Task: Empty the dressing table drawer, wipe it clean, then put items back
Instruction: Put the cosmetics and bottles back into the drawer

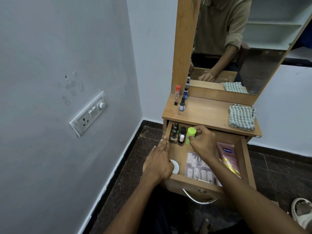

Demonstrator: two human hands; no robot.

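The wooden drawer (244,159) of the dressing table stands pulled out. My right hand (202,142) grips a lime-green bottle (190,133) standing at the drawer's back. My left hand (158,161) rests flat on the drawer's left wall, partly covering a round white jar (175,166). Several small dark bottles (175,130) and a white-capped one (181,138) stand in the back left corner. A clear pouch of small tubes (197,168) and a pink Vaseline packet (229,157) lie in the drawer.
On the tabletop (206,112) stand a red-capped tube (177,94), a dark bottle (182,103) and a blue spray bottle (186,92); a checked cloth (241,117) lies at its right. A mirror (236,48) rises behind. The wall with a switchboard (89,114) is left. A sandal (302,211) lies on the floor.
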